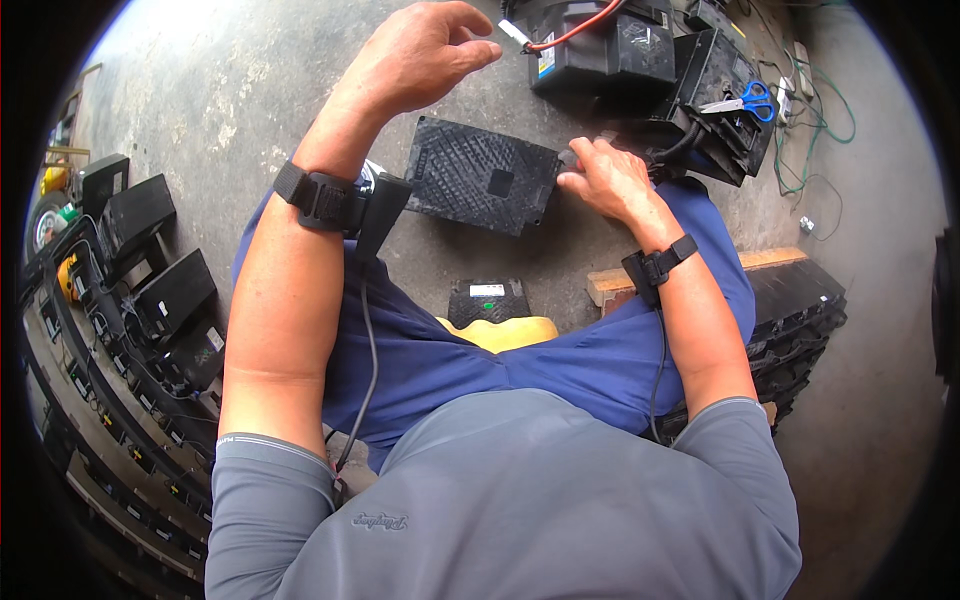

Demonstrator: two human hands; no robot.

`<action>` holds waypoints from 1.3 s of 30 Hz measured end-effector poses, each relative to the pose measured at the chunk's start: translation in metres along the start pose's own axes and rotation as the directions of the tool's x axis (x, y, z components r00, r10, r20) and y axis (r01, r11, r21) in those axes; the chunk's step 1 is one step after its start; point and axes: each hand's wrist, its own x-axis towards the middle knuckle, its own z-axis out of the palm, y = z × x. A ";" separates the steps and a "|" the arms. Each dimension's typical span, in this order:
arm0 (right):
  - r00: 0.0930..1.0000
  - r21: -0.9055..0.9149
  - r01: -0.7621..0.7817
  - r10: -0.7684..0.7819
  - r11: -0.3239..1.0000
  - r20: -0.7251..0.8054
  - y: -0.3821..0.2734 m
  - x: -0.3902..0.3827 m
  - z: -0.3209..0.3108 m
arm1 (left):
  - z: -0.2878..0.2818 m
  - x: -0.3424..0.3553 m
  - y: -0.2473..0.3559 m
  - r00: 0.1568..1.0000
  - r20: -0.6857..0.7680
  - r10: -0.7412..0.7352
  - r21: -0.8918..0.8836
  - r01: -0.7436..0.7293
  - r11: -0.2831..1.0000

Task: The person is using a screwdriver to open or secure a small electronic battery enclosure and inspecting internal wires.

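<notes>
A black, textured rectangular panel (480,175) lies in front of me, with a small square mark and notched edges. At its right edge is my right hand (612,182), fingers bent and pinched together around something small and greyish that I cannot make out. My left hand (420,55) hangs beyond the panel's far left corner, its fingers loosely curled and thumb apart, with nothing visible in it. Right of that hand, a white connector (514,33) on a red cable sits by a bulky black case (600,50).
Blue-handled scissors (752,102) lie on black units at the far right, near a green cable (835,128). Black boxes (140,215) and racks line the left. A black box (488,300) and yellow seat (500,333) sit between my legs; stacked black units (795,310) stand right.
</notes>
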 end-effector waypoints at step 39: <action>0.991 -0.080 0.081 -0.089 0.993 -0.101 0.013 0.002 0.013 | -0.013 -0.001 0.031 0.975 0.077 -0.211 -0.114 0.218 0.969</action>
